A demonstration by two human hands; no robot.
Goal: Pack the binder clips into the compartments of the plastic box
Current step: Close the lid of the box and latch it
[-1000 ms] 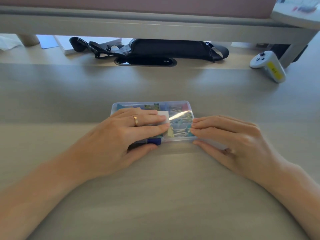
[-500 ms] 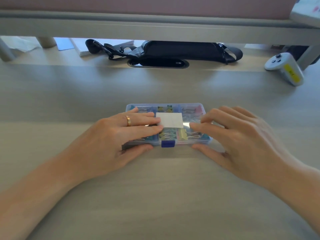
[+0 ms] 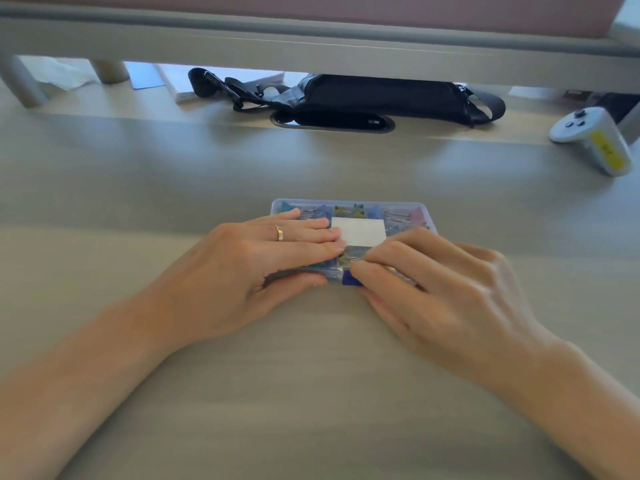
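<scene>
Box [image 3: 408, 204] shut near the desk's [image 3: 311, 393] middle, both hands on its lid.

Clips [image 3: 349, 210] in several colours show through the clear lid, sorted into compartments; a white label [image 3: 358, 230] sits at the lid's centre and a blue latch [image 3: 347, 280] at the near edge. The left hand [image 3: 256, 268], wearing a ring [image 3: 279, 233], lies flat on the lid's left part, fingers [image 3: 304, 251] straight and pressed together, thumb along the near wall. The right hand [image 3: 443, 292] covers the right part, fingers bent, tips by the latch; whether it grips or only presses, I cannot tell. Well beyond, under a shelf [image 3: 311, 43], lies a black bag [image 3: 381, 95], with a white controller [image 3: 592, 140] at far right.
</scene>
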